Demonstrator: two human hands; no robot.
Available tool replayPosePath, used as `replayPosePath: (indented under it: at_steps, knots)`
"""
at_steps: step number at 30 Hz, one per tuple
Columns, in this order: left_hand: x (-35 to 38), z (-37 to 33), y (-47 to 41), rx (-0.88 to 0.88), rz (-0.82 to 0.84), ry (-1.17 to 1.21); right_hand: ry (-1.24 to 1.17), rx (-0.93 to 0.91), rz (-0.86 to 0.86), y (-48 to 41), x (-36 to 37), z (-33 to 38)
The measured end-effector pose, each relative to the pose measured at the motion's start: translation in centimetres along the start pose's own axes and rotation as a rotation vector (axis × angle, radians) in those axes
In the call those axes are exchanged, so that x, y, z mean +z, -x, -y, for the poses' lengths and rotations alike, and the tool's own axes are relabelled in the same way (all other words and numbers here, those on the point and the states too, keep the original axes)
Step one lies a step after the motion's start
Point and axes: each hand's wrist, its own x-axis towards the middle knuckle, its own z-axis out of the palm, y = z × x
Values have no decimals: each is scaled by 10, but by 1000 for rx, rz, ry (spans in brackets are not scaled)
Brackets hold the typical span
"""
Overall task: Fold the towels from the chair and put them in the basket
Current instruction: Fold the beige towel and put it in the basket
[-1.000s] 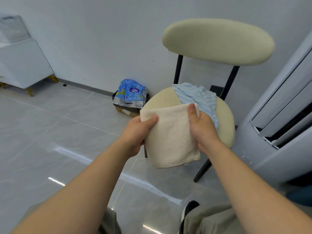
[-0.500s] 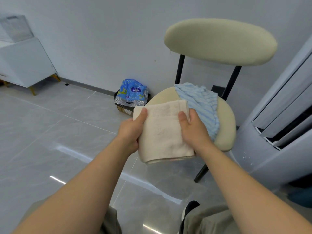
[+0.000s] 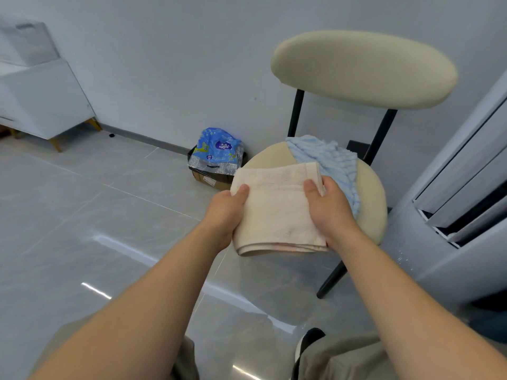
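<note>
A cream towel (image 3: 275,208), folded into a thick rectangle, is held in the air in front of the chair. My left hand (image 3: 226,212) grips its left edge with the thumb on top. My right hand (image 3: 330,212) grips its right edge the same way. A light blue striped towel (image 3: 329,157) lies crumpled on the round cream seat of the chair (image 3: 373,193), behind the cream towel. No basket is in view.
The chair's padded backrest (image 3: 362,68) stands against a white wall. A small bin with a blue plastic package (image 3: 216,150) sits on the floor left of the chair. A tall white appliance (image 3: 466,204) is at the right, a white cabinet (image 3: 46,102) far left.
The cream towel has gone from hanging down to a shorter, thicker fold held flatter. Both hands shifted a little left and lower along its side edges.
</note>
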Motion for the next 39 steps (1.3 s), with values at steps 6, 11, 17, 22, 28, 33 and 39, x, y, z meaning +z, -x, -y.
replayPosePath:
  at_steps: [6, 11, 17, 22, 28, 33, 39]
  knots:
    - [-11, -8, 8, -136, 192, 246, -93, 117, 125, -1, -10, -3]
    - [-3, -9, 13, 5, 181, 198, -200, 262, 183, 0, -10, 4]
    - [-7, -15, 17, 36, 211, 245, -246, 226, 185, 1, -12, 7]
    - [-8, -18, 17, 86, 178, 218, -148, -28, 40, 8, -8, 11]
    - [0, -12, 19, 176, 62, 123, -84, -77, -15, 12, -2, 12]
    - [-8, -12, 13, 156, -8, 159, -243, 255, 241, 12, -4, 7]
    - [-9, -11, 20, -143, 290, 350, 5, 34, 16, 7, 1, -2]
